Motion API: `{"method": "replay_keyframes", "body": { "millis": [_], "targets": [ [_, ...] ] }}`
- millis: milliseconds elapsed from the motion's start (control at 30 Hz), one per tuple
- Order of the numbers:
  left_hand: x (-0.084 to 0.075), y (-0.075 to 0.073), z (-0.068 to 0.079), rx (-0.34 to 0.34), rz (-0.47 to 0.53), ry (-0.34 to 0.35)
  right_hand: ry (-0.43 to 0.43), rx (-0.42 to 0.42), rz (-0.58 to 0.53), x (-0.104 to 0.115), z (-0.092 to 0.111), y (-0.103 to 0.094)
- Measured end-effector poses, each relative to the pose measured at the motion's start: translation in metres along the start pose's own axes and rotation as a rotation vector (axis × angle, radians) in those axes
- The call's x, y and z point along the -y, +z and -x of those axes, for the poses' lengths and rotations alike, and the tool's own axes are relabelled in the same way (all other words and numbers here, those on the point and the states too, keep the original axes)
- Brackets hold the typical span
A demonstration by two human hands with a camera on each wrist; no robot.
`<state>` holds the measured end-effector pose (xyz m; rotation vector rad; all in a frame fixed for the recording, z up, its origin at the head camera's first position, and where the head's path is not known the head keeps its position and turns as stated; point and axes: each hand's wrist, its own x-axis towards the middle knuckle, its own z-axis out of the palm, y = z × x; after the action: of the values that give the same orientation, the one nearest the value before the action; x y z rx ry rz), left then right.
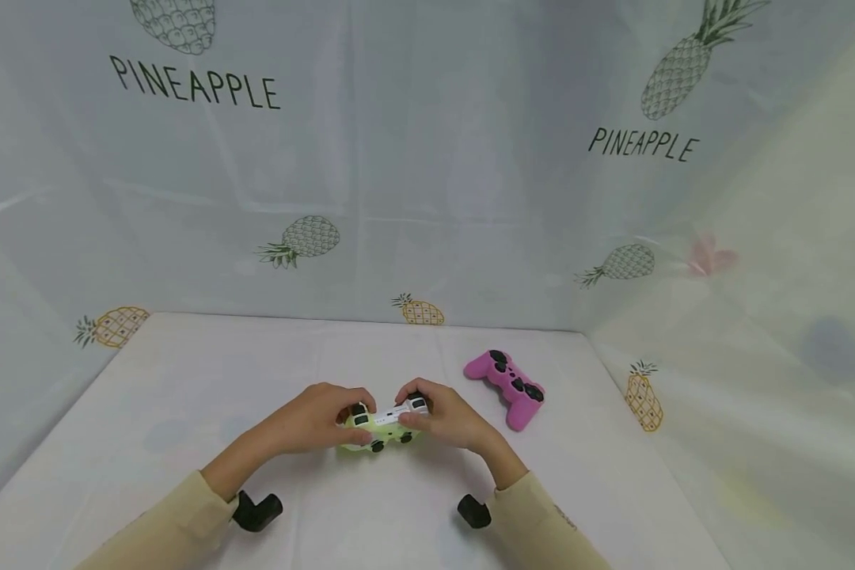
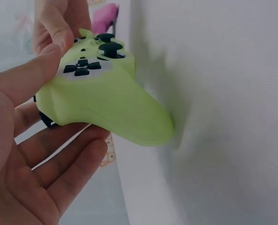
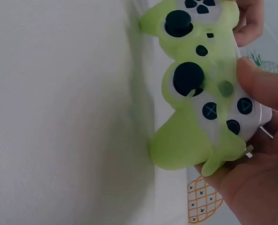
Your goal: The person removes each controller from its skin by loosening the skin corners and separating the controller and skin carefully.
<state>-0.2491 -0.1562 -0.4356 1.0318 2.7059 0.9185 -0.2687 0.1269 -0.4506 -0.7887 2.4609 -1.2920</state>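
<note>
A white game controller with black sticks and buttons is partly covered by a light green soft sleeve, held between both hands. My left hand grips one end, thumb on the top face and fingers around the far edge and underside. At the other end, my right hand grips with its thumb near the controller's back edge and fingers behind it. In the right wrist view, the sleeve is skewed there, leaving white shell uncovered around the face buttons, and its edge is bunched near the fingers.
A pink controller lies on the white-covered table, to the right of my right hand. Behind and beside the table hangs a pineapple-print cloth. Black wrist devices sit by both cuffs.
</note>
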Motion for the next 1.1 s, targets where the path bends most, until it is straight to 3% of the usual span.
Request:
{"method": "replay_keyframes", "body": {
  "millis": [167,500,633,867,1100],
  "targets": [
    [0.005,0.000,-0.001,0.024,0.032,0.014,-0.011,0.005,0.020,0.000,0.001,-0.001],
    [0.022,-0.012,-0.010,0.160,0.239,0.086,-0.027,-0.006,0.060,-0.007,0.002,0.001],
    [0.024,-0.014,-0.015,0.200,0.243,0.102,-0.026,-0.001,0.059,-0.009,0.003,0.002],
    [0.026,-0.015,-0.022,0.269,0.255,0.066,-0.056,-0.007,0.085,-0.011,0.006,0.003],
    [0.025,-0.014,-0.025,0.291,0.265,0.060,-0.076,0.005,0.125,-0.012,0.012,0.003]
  ]
}}
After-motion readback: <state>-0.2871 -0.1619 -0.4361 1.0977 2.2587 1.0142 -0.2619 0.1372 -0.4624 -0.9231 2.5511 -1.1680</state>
